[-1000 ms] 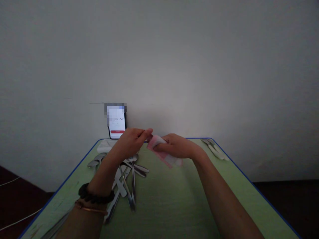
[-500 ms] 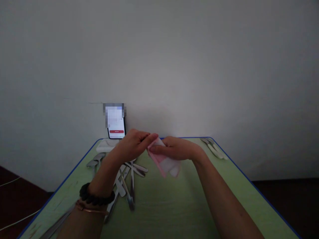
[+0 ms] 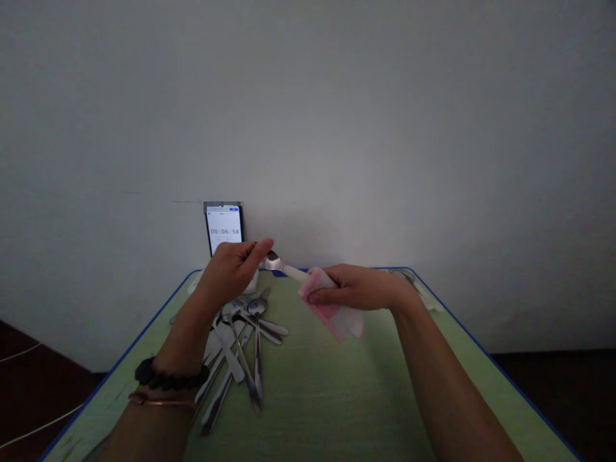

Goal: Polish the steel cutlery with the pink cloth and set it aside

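At the left edge, a bead band and a thin bangle sit on the left wrist, above the green bench. Just right of them, a loose pile of spoons lies fanned on the bench, bowls toward the wall. A phone leans on the wall behind, showing a running timer.

The left hand is raised over the far end of the pile. Its fingers are closed in a pinch on the metal end of a utensil. The utensil hangs clear of the bench and slants down to the right, its pale shaft bare between the two hands.

Its other end goes into a pink-and-white cloth, so how far it reaches inside is hidden. The right hand is curled shut round that cloth, thumb on the near side, and the loose end of the cloth hangs below. The hands are near but apart, joined only by the utensil.

This looks like wiping, with the shaft partly drawn out of the cloth. Going on would call for a firm left pinch and a snug right wrap, pulling along the shaft's own line.

More cutlery lies at the far right corner, partly behind the right wrist.
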A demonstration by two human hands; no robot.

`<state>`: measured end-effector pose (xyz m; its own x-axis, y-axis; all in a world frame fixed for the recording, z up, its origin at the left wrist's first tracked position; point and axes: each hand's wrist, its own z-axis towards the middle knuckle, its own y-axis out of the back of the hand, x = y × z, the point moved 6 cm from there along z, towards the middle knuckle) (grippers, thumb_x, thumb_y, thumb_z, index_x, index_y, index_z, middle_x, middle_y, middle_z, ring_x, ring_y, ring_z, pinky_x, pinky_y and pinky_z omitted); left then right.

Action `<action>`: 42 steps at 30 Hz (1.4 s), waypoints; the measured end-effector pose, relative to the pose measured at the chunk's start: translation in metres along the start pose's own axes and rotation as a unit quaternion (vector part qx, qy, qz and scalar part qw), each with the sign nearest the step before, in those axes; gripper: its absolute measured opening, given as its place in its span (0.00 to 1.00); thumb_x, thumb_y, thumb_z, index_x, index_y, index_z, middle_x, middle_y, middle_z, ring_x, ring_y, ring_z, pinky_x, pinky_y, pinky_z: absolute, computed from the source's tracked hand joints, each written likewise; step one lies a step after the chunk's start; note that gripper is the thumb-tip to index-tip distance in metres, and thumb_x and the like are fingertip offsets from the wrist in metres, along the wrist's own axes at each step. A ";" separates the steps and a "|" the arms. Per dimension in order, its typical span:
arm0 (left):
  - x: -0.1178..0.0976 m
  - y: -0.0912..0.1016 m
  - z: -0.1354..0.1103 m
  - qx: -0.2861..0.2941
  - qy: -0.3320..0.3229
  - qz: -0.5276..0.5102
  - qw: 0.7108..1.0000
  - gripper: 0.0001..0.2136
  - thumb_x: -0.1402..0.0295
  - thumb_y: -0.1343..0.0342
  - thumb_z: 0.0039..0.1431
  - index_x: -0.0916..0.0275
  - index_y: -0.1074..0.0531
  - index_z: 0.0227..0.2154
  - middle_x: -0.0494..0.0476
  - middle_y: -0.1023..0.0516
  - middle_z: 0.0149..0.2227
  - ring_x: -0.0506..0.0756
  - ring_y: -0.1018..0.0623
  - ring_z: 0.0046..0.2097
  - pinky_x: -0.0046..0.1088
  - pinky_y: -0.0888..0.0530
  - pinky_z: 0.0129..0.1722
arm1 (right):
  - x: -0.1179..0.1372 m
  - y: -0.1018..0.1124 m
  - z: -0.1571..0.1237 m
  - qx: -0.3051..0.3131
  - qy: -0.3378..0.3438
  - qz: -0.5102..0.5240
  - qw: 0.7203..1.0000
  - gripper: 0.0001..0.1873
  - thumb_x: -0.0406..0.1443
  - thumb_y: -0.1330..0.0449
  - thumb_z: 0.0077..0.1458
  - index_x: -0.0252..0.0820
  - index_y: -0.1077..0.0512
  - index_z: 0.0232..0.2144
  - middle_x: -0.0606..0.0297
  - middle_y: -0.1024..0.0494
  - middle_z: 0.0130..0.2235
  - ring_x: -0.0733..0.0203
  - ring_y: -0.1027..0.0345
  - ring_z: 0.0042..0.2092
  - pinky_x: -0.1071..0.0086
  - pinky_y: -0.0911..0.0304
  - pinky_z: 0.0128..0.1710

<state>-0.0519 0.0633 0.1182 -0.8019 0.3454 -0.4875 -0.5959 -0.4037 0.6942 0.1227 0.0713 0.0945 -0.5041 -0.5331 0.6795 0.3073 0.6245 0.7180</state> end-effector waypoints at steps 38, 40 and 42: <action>-0.058 -0.021 -0.002 0.112 -0.077 -0.040 0.990 0.20 0.59 0.61 0.60 0.63 0.40 0.16 0.45 0.42 0.16 0.46 0.41 0.20 0.23 0.46 0.22 | 0.006 0.002 0.007 -0.048 0.007 0.108 0.993 0.18 0.47 0.48 0.51 0.37 0.36 0.22 0.71 0.39 0.20 0.71 0.48 0.21 0.76 0.52 0.20; -0.060 -0.020 -0.002 0.111 -0.080 -0.066 0.988 0.19 0.58 0.59 0.59 0.63 0.41 0.17 0.45 0.42 0.16 0.46 0.41 0.21 0.22 0.45 0.22 | 0.003 -0.002 0.008 -0.036 -0.006 0.179 0.983 0.19 0.48 0.46 0.49 0.36 0.34 0.24 0.70 0.35 0.21 0.71 0.46 0.21 0.76 0.50 0.20; -0.061 -0.022 -0.003 0.121 -0.082 -0.084 0.986 0.18 0.58 0.59 0.59 0.63 0.40 0.18 0.45 0.41 0.17 0.46 0.40 0.21 0.22 0.44 0.22 | 0.002 -0.008 0.010 -0.014 -0.018 0.236 0.971 0.19 0.49 0.45 0.47 0.36 0.33 0.25 0.68 0.32 0.22 0.71 0.43 0.21 0.76 0.48 0.20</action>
<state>0.0096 0.0489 0.1310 -0.6635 0.5302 -0.5278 -0.6757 -0.1219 0.7270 0.1113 0.0713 0.0883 -0.3293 -0.1705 0.9287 0.5330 0.7783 0.3319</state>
